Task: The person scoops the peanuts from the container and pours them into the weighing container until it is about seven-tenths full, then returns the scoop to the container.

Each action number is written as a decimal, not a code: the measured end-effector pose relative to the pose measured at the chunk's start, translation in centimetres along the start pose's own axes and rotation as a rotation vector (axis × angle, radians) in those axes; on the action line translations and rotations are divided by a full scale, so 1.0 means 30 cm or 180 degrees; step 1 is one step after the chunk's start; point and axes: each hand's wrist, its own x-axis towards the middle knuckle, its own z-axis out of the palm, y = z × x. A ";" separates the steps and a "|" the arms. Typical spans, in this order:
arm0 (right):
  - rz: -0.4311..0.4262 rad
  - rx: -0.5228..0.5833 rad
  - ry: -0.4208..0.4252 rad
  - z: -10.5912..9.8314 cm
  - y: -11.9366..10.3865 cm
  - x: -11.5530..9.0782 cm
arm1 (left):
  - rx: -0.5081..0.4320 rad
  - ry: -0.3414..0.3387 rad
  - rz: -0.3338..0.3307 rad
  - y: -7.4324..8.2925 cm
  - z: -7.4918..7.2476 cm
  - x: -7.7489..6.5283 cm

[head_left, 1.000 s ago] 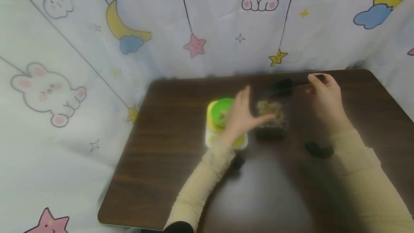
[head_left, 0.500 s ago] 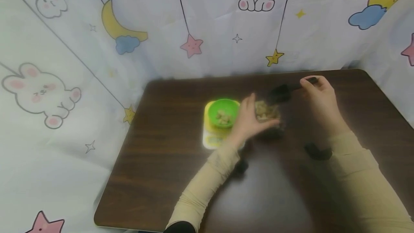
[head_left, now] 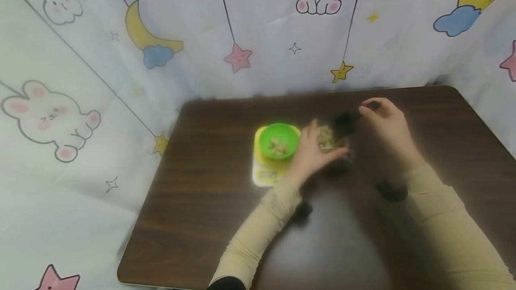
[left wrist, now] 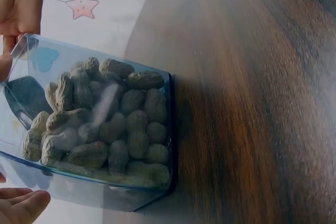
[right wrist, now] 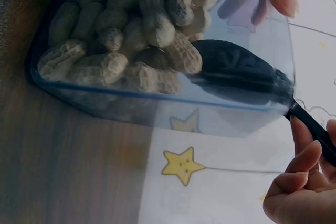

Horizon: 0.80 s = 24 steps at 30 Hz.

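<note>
In the head view my left hand grips a clear plastic box, fingers on its left side and thumb along the near side. Unshelled peanuts fill the box's lower part; it stands tilted in both wrist views. A black scoop reaches through the box's mouth, its tip against the peanuts. The right hand pinches the scoop's handle, up and to the right of the box. Left of the left hand, a green bowl with several peanuts sits on a yellow and white kitchen scale.
A dark brown wooden table carries everything. Behind and to the left hangs a white sheet with printed stars, moons and rabbits. Dark blurred shapes show beside both forearms: one shape at the left sleeve, another shape at the right.
My left hand has come right from in front of the bowl to the box, uncovering the bowl. The right hand has moved left and brought the scoop down into the box.
</note>
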 end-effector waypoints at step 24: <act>-0.0026 -0.0376 0.0143 0.040 0.082 -0.046 | -0.0386 0.0009 -0.0055 0.005 0.003 -0.013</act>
